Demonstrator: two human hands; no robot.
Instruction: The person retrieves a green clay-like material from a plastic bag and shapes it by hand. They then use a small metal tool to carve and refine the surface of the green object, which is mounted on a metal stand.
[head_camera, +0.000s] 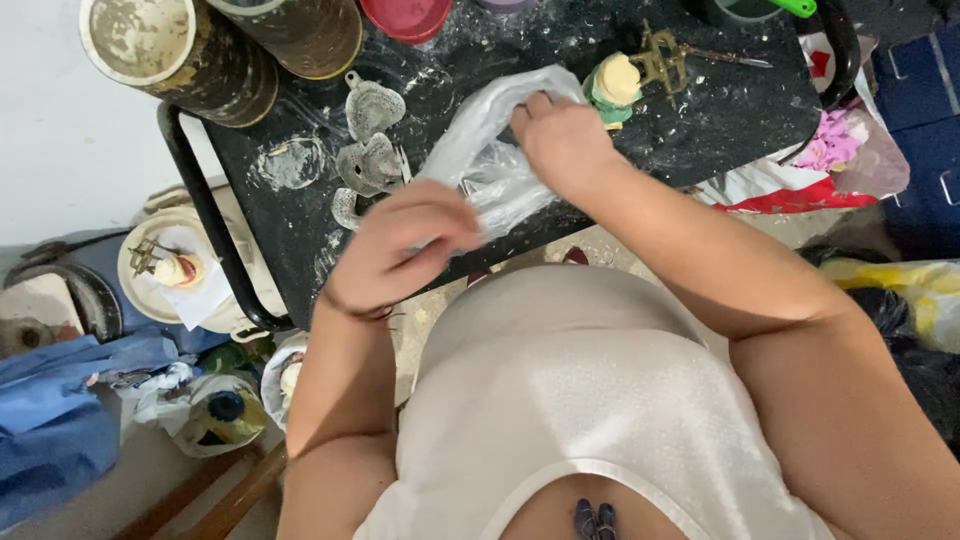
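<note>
Both hands are gripping a thin, crumpled, translucent plastic bag (490, 165) over the near edge of the dusty black table (720, 120). The left hand (405, 245) is pinching its lower end; the right hand (562, 140) is closing on its upper edge. Perforated metal dental trays (368, 150) are lying just beside the bag.

bag (495, 165) contents hidden, cans (180, 45) cropped at top

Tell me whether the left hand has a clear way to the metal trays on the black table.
Probably yes: the left hand grips the plastic bag right beside the metal trays, with nothing between them, though it would have to let go first.
</note>
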